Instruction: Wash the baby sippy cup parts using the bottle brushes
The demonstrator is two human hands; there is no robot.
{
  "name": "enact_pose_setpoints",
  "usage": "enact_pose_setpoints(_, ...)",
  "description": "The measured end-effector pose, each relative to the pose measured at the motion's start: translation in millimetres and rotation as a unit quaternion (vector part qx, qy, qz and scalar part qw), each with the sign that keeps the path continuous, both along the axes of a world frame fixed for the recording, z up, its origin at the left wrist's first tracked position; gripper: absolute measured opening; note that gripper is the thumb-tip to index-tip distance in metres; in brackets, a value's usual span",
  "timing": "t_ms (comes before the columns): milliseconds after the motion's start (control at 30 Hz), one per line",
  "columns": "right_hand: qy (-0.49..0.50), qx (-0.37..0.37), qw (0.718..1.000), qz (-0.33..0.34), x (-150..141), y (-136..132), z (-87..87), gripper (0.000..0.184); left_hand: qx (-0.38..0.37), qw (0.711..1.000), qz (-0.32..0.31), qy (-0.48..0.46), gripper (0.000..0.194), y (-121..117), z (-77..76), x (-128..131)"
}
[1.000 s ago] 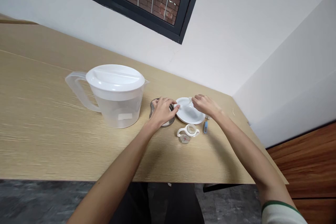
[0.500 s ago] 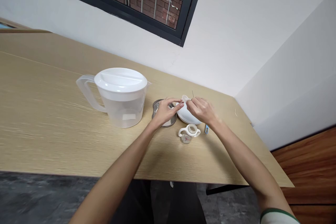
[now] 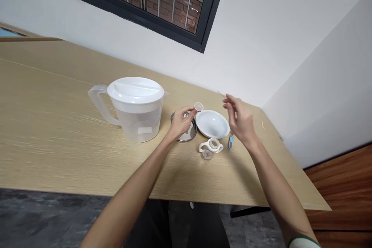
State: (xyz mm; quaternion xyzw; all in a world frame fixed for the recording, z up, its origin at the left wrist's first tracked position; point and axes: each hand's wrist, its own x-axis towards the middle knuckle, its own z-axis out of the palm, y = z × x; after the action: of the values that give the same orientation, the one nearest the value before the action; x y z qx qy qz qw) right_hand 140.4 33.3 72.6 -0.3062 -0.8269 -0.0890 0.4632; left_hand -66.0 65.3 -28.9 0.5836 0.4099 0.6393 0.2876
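My left hand (image 3: 180, 124) pinches a small round translucent cap (image 3: 198, 107) between thumb and fingertips, above the left edge of a white bowl (image 3: 213, 124). To the bowl's right, my right hand (image 3: 240, 118) is raised with thumb and fingers drawn together. From its fingertips sticks out a thin, pale, wire-like piece (image 3: 221, 94), too fine to name. In front of the bowl stands a small clear bottle (image 3: 207, 155) with a white two-handled collar (image 3: 214, 144) and an uncovered mouth. Partly behind my left hand lies a shiny round metal tray (image 3: 190, 133).
A lidded translucent pitcher (image 3: 138, 120) stands to the left, its handle pointing left. A small blue-handled tool (image 3: 230, 142) lies right of the bottle. Farther right is a thin pale strip (image 3: 263, 125). A white wall (image 3: 247, 27) and window frame (image 3: 200, 38) rise behind the table.
My hands, together over the bowl before, have come apart. The right moved right with the thin piece; the left kept the cap and shifted slightly left. The bowl is now uncovered to view.
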Motion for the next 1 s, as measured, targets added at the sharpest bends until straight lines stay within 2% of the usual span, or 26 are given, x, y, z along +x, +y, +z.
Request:
enact_pose_setpoints(167,0.206,0.0,0.978,0.044,6.7,-27.4,22.8,0.028,-0.007,1.0,-0.002,-0.002,0.041,2.1,-2.8,-1.6)
enact_pose_setpoints(267,0.257,-0.008,0.965,0.06,2.6,-40.1,29.6,0.026,-0.01,1.0,-0.022,0.003,0.04,2.4,-3.9,-2.4)
enact_pose_setpoints(400,0.264,-0.045,0.96,0.074,-3.9,-44.0,30.6,0.023,0.0,0.999,-0.04,0.022,0.038,2.1,-4.0,-3.0)
enact_pose_setpoints(633,0.271,-0.103,0.952,0.094,-6.8,-34.5,21.6,0.022,0.016,0.997,-0.061,0.043,0.035,1.6,-3.1,-3.1)
enact_pose_setpoints(1000,0.225,-0.117,0.964,0.085,-12.6,-32.1,17.9,0.022,0.017,0.996,-0.063,0.059,0.035,2.0,-4.3,-3.1)
